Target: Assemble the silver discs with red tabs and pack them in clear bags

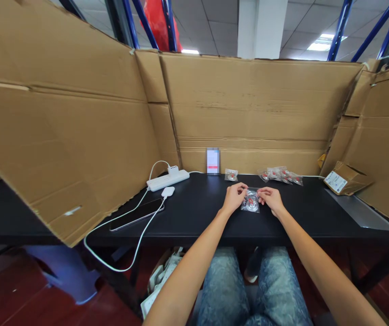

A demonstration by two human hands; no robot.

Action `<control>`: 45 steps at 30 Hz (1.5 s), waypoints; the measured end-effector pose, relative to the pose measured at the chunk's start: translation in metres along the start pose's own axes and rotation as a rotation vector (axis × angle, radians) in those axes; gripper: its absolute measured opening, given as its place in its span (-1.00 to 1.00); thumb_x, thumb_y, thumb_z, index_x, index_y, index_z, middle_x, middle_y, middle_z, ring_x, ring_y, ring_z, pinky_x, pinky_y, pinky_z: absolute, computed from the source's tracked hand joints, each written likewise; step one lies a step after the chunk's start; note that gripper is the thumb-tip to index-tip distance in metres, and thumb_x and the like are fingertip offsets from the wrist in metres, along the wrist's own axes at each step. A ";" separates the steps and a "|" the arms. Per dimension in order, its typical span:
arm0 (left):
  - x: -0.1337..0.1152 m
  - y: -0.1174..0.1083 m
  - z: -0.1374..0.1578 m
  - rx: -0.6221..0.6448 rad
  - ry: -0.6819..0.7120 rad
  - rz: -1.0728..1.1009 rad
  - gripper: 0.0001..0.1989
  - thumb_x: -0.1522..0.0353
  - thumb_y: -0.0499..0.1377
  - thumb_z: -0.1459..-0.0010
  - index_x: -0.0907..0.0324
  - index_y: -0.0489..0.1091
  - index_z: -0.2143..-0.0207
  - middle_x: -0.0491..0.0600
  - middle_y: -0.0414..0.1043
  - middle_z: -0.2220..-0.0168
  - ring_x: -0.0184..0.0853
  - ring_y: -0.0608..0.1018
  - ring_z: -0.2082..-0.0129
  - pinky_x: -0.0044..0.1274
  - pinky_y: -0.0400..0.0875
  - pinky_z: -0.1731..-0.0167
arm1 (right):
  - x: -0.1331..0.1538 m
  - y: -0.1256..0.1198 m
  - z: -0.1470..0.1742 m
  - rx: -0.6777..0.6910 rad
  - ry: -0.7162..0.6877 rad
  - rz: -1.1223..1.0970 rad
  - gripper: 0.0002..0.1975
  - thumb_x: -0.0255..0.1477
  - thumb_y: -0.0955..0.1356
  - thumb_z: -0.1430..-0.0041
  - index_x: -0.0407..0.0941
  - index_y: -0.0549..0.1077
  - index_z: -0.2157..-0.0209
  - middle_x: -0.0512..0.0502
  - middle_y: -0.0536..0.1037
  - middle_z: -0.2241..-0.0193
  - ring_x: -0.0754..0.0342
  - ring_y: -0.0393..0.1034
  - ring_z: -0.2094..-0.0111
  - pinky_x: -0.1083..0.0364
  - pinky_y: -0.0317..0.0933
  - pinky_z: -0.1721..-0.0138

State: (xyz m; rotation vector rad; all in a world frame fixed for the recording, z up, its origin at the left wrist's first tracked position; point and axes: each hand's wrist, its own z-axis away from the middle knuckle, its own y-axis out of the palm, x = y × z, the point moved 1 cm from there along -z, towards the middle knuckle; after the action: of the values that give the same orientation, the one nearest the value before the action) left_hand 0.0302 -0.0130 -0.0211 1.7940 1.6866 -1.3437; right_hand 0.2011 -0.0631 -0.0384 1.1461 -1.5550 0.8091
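Between my two hands, a small clear plastic bag (pixel 250 202) with shiny silvery and red contents lies on the black table (pixel 194 213). My left hand (pixel 235 197) pinches the bag's upper left corner, fingers pressed together. On the opposite side, my right hand (pixel 271 199) grips the upper right edge, with thumb and fingers closed. What exactly is inside the bag is too small to make out. Behind my left hand rests a similar single bag (pixel 231 174). A pile of several such bags (pixel 280 175) sits beyond my right hand.
Cardboard walls (pixel 248 104) enclose the table's back and sides. A phone (pixel 213 161) stands against the back wall. To the left are a white power strip (pixel 168 179), a charger (pixel 167 192), cables and a dark tablet-like device (pixel 137 214). A labelled cardboard box (pixel 346 178) sits at right.
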 end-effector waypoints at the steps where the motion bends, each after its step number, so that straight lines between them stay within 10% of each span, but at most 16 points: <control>1: 0.001 0.000 0.000 -0.003 -0.005 -0.005 -0.85 0.43 0.10 -0.12 0.23 0.45 0.28 -0.08 0.51 0.52 -0.48 0.47 0.67 -0.67 0.34 0.59 | 0.000 0.000 0.000 0.004 0.002 -0.004 -0.81 -0.41 0.43 0.20 -0.21 0.50 0.47 -0.06 0.51 0.66 0.19 0.29 0.69 0.21 0.12 0.69; 33: 0.038 -0.019 -0.039 0.236 -0.316 0.616 -0.87 0.38 0.20 0.00 0.31 0.47 0.47 0.03 0.46 0.47 -0.45 0.47 0.53 -0.64 0.35 0.56 | 0.005 0.013 -0.026 0.244 0.145 -0.222 -0.72 -0.26 0.45 0.06 -0.23 0.53 0.48 -0.05 0.43 0.64 0.17 0.29 0.59 0.20 0.11 0.61; 45: 0.042 -0.026 -0.040 0.266 -0.312 0.592 -0.70 0.36 0.31 0.05 0.33 0.44 0.25 0.01 0.49 0.50 -0.41 0.48 0.60 -0.55 0.41 0.56 | -0.004 0.024 -0.049 0.295 0.285 -0.079 -0.56 -0.05 0.40 0.00 -0.18 0.46 0.36 -0.02 0.46 0.61 0.22 0.26 0.73 0.25 0.03 0.78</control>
State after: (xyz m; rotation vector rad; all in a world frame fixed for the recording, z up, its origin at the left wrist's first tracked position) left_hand 0.0165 0.0485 -0.0258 1.8872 0.7560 -1.5034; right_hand 0.1948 -0.0096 -0.0274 1.2327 -1.1741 1.1224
